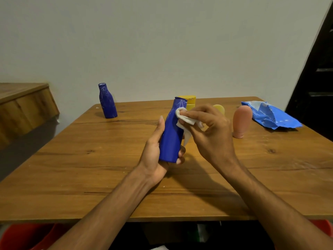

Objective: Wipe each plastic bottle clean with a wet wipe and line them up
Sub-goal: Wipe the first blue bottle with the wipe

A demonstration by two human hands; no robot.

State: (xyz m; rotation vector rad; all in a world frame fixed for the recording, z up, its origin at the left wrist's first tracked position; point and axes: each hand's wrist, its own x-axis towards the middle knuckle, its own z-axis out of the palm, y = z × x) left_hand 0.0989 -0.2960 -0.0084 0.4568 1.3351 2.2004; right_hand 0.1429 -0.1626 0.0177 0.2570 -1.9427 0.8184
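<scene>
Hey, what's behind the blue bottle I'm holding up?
A yellow-capped bottle shows behind the held blue bottle. Only its cap and a bit of its shoulder are visible. The rest of it is covered by that bottle, the wipe and the right hand.

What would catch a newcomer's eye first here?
Mid-frame, the left hand grips a blue bottle while the right hand holds a white wipe against its neck. A second blue bottle stands far left on the table; a blue packet lies far right.

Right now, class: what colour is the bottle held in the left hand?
The bottle is deep blue, clearest in the head view.
</scene>
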